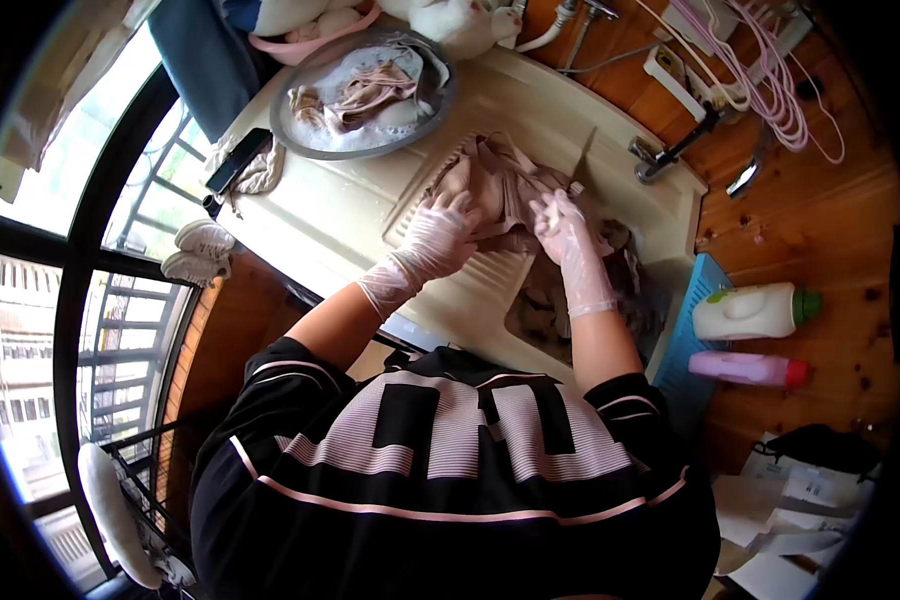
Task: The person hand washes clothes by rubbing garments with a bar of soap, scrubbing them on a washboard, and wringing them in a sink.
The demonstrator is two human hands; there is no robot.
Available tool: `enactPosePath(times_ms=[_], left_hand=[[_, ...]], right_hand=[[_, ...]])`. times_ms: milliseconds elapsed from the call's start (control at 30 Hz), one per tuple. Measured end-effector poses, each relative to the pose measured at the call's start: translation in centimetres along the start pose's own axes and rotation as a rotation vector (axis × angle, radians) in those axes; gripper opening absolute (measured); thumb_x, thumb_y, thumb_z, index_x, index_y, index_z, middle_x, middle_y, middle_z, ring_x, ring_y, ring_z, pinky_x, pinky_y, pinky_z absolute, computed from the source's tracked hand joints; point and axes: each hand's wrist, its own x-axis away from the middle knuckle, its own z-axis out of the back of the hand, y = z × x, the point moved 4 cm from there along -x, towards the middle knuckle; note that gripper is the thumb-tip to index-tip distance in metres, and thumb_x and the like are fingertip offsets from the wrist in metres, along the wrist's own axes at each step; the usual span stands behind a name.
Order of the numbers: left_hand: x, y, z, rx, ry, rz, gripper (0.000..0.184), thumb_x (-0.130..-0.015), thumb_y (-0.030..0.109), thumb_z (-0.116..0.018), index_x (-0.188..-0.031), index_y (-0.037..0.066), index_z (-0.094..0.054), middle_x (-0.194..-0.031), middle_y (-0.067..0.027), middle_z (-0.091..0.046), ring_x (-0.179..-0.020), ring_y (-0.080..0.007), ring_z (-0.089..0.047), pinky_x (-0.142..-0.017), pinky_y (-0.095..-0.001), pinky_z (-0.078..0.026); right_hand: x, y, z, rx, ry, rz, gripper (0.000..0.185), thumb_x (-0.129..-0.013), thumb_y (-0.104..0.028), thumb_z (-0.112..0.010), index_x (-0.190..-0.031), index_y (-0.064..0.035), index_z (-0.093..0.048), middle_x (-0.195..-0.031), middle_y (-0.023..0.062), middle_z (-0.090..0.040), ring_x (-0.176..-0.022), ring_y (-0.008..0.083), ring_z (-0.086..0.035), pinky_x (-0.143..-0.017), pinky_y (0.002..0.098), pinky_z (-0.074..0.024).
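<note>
A wet beige-pink garment point(490, 180) with narrow straps lies bunched over the ribbed washboard part of a cream laundry sink point(360, 195). My left hand point(438, 238), in a clear plastic glove, grips its left side, the fingers curled into the fabric. At the garment's right side, my right hand point(567, 228), gloved the same way, has its fingers closed on the cloth. Below and right of that hand, more dark wet clothes point(545, 305) lie in the basin, partly hidden by my right forearm.
A grey basin point(280, 125) holds sudsy clothes. Left of it, a phone point(238, 160) rests on a cloth. A faucet point(670, 155) reaches over the sink's right edge. Two bottles, white point(745, 312) and pink point(735, 368), lie by a blue rack point(682, 350).
</note>
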Motion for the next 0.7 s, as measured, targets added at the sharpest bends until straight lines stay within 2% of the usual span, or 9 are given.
enactPosePath(times_ms=[167, 233, 267, 333, 433, 467, 567, 633, 700], left_hand=[[3.2, 0.0, -0.8, 0.215, -0.109, 0.069, 0.046, -0.073, 0.019, -0.069, -0.112, 0.001, -0.054, -0.117, -0.0211, -0.052, -0.108, -0.0408, -0.05, -0.09, -0.0445, -0.045], [4.7, 1.4, -0.6, 0.257, -0.116, -0.028, 0.044, -0.075, 0.013, -0.061, -0.116, -0.002, -0.053, -0.114, -0.0193, -0.052, -0.106, -0.0382, -0.051, -0.09, -0.0445, -0.046], [5.3, 2.1, -1.0, 0.255, -0.075, -0.086, 0.043, -0.077, 0.013, -0.06, -0.117, -0.002, -0.053, -0.113, -0.0191, -0.052, -0.106, -0.0373, -0.052, -0.09, -0.0443, -0.046], [6.1, 3.5, -0.5, 0.257, 0.101, -0.164, 0.038, -0.078, 0.017, -0.06, -0.111, -0.002, -0.058, -0.11, -0.0173, -0.056, -0.106, -0.0344, -0.054, -0.091, -0.0428, -0.046], [7.3, 3.2, -1.2, 0.26, -0.129, -0.041, 0.031, -0.078, 0.017, -0.062, -0.103, -0.001, -0.061, -0.105, -0.0156, -0.061, -0.103, -0.0334, -0.057, -0.091, -0.0423, -0.047], [7.1, 3.3, -0.3, 0.311, 0.067, -0.063, 0.025, -0.077, 0.016, -0.063, -0.097, 0.001, -0.063, -0.098, -0.0137, -0.063, -0.098, -0.0331, -0.06, -0.089, -0.0421, -0.048], [6.7, 2.6, -0.2, 0.363, 0.057, -0.031, 0.026, -0.078, 0.015, -0.063, -0.099, 0.0, -0.062, -0.1, -0.0148, -0.063, -0.1, -0.0335, -0.06, -0.088, -0.0416, -0.049], [6.2, 2.0, -0.5, 0.389, 0.066, -0.003, 0.029, -0.078, 0.014, -0.063, -0.102, -0.002, -0.061, -0.106, -0.0156, -0.063, -0.106, -0.0338, -0.059, -0.09, -0.0403, -0.049], [6.0, 2.1, -0.6, 0.421, 0.076, 0.039, 0.03, -0.079, 0.014, -0.063, -0.103, -0.003, -0.061, -0.109, -0.0162, -0.063, -0.109, -0.034, -0.058, -0.091, -0.0399, -0.049]], right_hand=[[2.2, -4.1, -0.2, 0.26, 0.163, 0.317, 0.037, -0.085, -0.032, -0.073, -0.11, -0.0083, -0.057, -0.078, 0.0043, -0.06, -0.054, 0.0109, -0.053, -0.041, 0.019, -0.0365], [5.1, -4.6, -4.9, 0.599, 0.156, 0.605, 0.022, -0.084, -0.014, -0.072, -0.103, -0.0071, -0.061, -0.078, 0.0056, -0.063, -0.058, 0.0148, -0.06, -0.043, 0.0236, -0.0417], [5.6, -4.2, -7.1, 0.906, 0.035, 1.042, 0.022, -0.083, -0.013, -0.07, -0.103, -0.0082, -0.062, -0.079, 0.007, -0.064, -0.059, 0.0187, -0.06, -0.046, 0.0268, -0.0444], [7.3, -0.9, -11.5, 1.411, -0.296, 1.372, 0.023, -0.082, -0.015, -0.067, -0.104, -0.0114, -0.065, -0.084, 0.0085, -0.066, -0.066, 0.0249, -0.06, -0.058, 0.0328, -0.0488], [6.1, 9.2, -10.1, 1.682, -0.73, 1.365, 0.027, -0.083, -0.024, -0.061, -0.109, -0.0174, -0.067, -0.101, 0.0063, -0.064, -0.092, 0.0256, -0.056, -0.079, 0.04, -0.0466], [6.1, 9.3, -10.4, 1.726, -0.669, 1.313, 0.029, -0.083, -0.023, -0.06, -0.111, -0.0173, -0.066, -0.103, 0.0056, -0.063, -0.096, 0.0255, -0.054, -0.083, 0.0402, -0.0447], [5.2, 8.3, -11.8, 1.938, -0.543, 1.212, 0.034, -0.083, -0.021, -0.06, -0.117, -0.0172, -0.064, -0.112, 0.0047, -0.056, -0.101, 0.0274, -0.049, -0.088, 0.0413, -0.0419], [3.5, 6.9, -12.4, 1.924, -0.424, 1.497, 0.032, -0.087, -0.024, -0.059, -0.118, -0.016, -0.064, -0.111, 0.0106, -0.056, -0.099, 0.032, -0.051, -0.088, 0.0434, -0.0422], [-2.6, 3.8, -12.3, 2.113, 0.018, 1.153, 0.034, -0.09, -0.027, -0.056, -0.12, -0.0109, -0.061, -0.11, 0.017, -0.055, -0.098, 0.038, -0.053, -0.087, 0.0461, -0.0437]])
